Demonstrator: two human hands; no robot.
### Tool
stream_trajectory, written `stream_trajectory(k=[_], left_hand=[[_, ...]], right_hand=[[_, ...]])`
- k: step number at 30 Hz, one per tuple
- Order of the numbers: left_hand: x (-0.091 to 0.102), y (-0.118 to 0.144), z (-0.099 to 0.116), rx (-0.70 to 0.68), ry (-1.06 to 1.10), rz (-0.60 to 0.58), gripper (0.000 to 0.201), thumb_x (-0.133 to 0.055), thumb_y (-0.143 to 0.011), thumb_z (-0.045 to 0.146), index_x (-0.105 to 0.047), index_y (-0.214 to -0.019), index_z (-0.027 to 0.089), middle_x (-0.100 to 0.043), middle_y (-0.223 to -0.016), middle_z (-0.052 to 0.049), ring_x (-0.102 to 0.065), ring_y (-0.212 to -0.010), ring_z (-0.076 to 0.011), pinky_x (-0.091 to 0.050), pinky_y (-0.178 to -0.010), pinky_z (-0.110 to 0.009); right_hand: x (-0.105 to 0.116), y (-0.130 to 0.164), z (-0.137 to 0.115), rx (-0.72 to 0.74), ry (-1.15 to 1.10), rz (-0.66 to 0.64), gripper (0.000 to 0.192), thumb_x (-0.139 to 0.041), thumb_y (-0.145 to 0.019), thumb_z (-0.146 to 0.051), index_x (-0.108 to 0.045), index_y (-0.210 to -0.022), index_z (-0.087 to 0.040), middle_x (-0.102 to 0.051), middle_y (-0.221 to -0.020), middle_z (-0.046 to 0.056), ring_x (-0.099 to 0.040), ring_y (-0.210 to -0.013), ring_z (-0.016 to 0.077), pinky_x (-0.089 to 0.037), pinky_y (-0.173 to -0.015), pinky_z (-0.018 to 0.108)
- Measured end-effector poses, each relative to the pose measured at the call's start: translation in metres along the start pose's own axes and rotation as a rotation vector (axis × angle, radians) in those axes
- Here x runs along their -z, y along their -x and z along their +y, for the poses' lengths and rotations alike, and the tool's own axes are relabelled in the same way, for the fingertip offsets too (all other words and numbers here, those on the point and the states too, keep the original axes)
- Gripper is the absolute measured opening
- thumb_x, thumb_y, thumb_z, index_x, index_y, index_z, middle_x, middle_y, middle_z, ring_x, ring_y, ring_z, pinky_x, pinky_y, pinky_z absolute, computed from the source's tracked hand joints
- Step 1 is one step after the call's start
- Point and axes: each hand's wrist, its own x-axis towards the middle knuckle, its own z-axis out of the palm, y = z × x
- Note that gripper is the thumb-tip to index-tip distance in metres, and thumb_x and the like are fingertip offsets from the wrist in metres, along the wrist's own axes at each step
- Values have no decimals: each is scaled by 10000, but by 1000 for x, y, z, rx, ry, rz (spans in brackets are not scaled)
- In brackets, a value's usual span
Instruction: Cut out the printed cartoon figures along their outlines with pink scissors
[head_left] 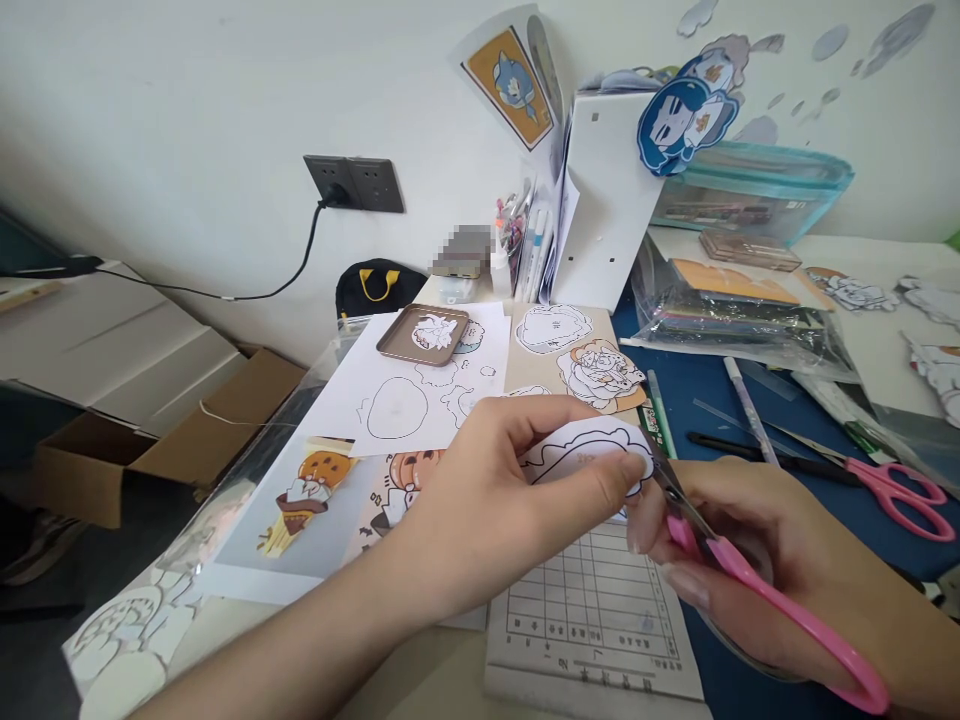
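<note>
My left hand [517,500] pinches a white paper piece [559,450] printed with a wavy black outline, thumb on top near its right end. Pink-handled scissors [720,560] are in my right hand [780,540], their blades [664,470] against the right edge of that paper. Whether the blades are fully closed is hard to see. Below both hands lies a printed form pad [592,600] with a ruled table. Cut-out drawings [600,372] rest on a tan sheet just beyond my left hand.
A second pair of pink scissors [900,490] lies on the blue mat [720,400] at right, beside pens. A small brown tray [424,335] with a cut-out sits on outlined sheets. A white file holder [607,200] stands against the wall; a cardboard box [172,430] is at left.
</note>
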Motion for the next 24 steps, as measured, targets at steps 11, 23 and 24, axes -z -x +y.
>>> stream_trajectory(k=[11,23,24], left_hand=[[1,0,-1,-8,115,-66,156,-580,-876,168,-648,-743,125,-669,-735,-29,-632,-740,-158,-497,-729,-261],[0,0,0,-1,136,-73,165,-589,-876,176,-644,-729,123,-660,-728,-42,-626,-743,-170,-489,-745,-279],[0,0,0,-4,142,-77,160,-591,-874,168,-645,-731,123,-660,-729,-40,-625,-743,-168,-489,-747,-275]], right_hand=[[-2,-1,1,39,70,38,227,-504,-738,-53,-545,-750,-276,-541,-641,-94,-481,-510,79,-398,-453,175],[-2,0,1,33,63,32,243,-531,-749,-41,-572,-785,-278,-528,-613,-73,-465,-495,101,-415,-437,192],[-2,0,2,42,65,30,258,-532,-752,-33,-571,-798,-283,-532,-614,-76,-471,-494,99,-417,-436,187]])
